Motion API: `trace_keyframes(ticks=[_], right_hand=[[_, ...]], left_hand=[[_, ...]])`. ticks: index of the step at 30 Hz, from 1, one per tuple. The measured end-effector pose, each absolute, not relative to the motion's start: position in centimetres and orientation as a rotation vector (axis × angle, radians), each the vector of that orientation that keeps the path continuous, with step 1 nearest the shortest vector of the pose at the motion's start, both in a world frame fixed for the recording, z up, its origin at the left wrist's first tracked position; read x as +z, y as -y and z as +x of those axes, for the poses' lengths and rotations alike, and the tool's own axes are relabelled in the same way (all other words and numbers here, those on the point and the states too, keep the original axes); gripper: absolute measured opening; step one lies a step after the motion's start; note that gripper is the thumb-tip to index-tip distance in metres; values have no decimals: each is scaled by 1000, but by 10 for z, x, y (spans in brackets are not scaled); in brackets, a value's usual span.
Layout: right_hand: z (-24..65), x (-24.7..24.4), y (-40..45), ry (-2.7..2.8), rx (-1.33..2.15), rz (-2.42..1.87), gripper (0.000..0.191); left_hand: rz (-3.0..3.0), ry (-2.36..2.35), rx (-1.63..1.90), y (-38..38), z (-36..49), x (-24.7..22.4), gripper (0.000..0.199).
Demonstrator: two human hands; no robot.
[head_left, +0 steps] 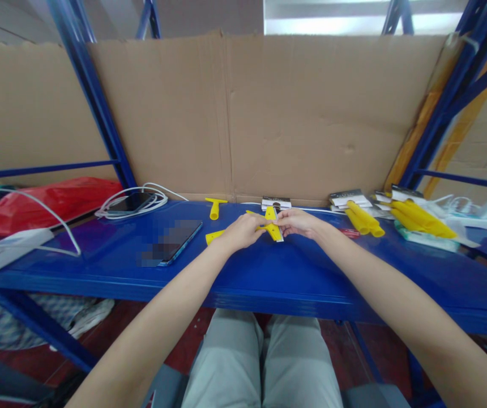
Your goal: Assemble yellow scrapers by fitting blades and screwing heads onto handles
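Above the middle of the blue shelf top, my left hand [243,231] is closed around the handle side of a yellow T-shaped scraper [273,231]. A pale strip runs along the right side of the scraper's wide head. My right hand [297,222] pinches at that side; its fingertips partly hide the strip. Behind my left hand lies a second yellow T-shaped piece [214,209], its crossbar toward the cardboard. Another yellow piece [213,237] sits beside my left hand, which partly covers it. A black-and-white card packet [276,202] lies just beyond the scraper.
A phone [179,242] lies left of my hands, near coiled white cable [158,199] and a red bag [52,201]. On the right are yellow handles [364,218], a red item [349,233], more yellow handles [422,218] and a white power strip [481,221]. Cardboard [311,113] stands behind.
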State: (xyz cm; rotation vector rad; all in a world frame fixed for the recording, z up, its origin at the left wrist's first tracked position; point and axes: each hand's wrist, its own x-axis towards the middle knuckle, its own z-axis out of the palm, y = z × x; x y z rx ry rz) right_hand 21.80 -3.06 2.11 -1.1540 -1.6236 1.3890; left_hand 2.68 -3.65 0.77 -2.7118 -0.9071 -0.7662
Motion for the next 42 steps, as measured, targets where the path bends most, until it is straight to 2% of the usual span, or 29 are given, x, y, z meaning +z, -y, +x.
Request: trace_keyframes(ticks=[8, 13, 18, 24, 42], right_hand=[[226, 24, 36, 1751, 1590, -1098, 12], [220, 22, 33, 1794, 1520, -1129, 14], [218, 18, 33, 1788, 1486, -1178, 13], [213, 16, 36, 1764, 1520, -1245, 10], [205, 21, 42, 1560, 1587, -1241, 17]], left_hand=[[-2651, 978, -746, 36, 26, 8, 24], [-2632, 1047, -712, 40, 24, 10, 23], [-2645, 1016, -630, 45, 24, 12, 32], [-2653, 1070, -551, 44, 23, 12, 30], [-2667, 1082, -566, 38, 18, 13, 31]])
